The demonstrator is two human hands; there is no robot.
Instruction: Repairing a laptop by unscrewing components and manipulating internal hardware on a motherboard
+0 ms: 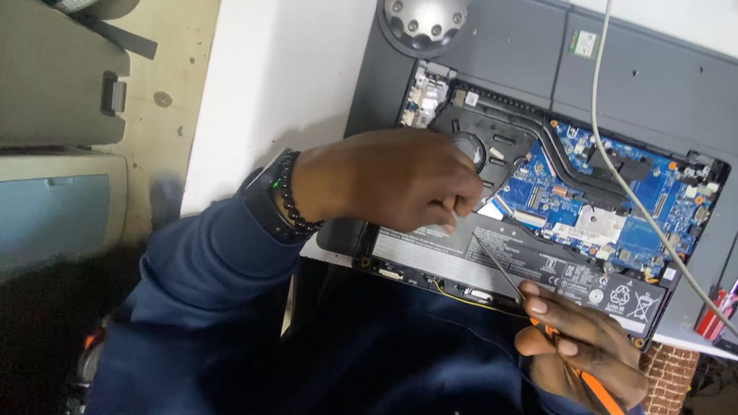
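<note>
Two hands are seen over an opened laptop (534, 87). The left hand (391, 182) is curled, its fingertips (455, 211) pinched together at the near edge of the fan (470, 147); whether anything is gripped between them cannot be told. The right hand (582, 346) is closed around a screwdriver (607, 406) with an orange and black handle, which is held between thumb and fingers. From those fingers the thin shaft is run up and leftward, its tip lying close beside the left fingertips, over the battery (531, 265). Beyond the fingertips, the blue board (613, 205) and a black heat pipe (572, 162) are exposed. A grey cable (633, 198) is draped across the board. Further from the fingers, a round metal disc (427, 3) is set on the laptop's far corner. A beaded bracelet (290, 198) is worn on the left wrist.
</note>
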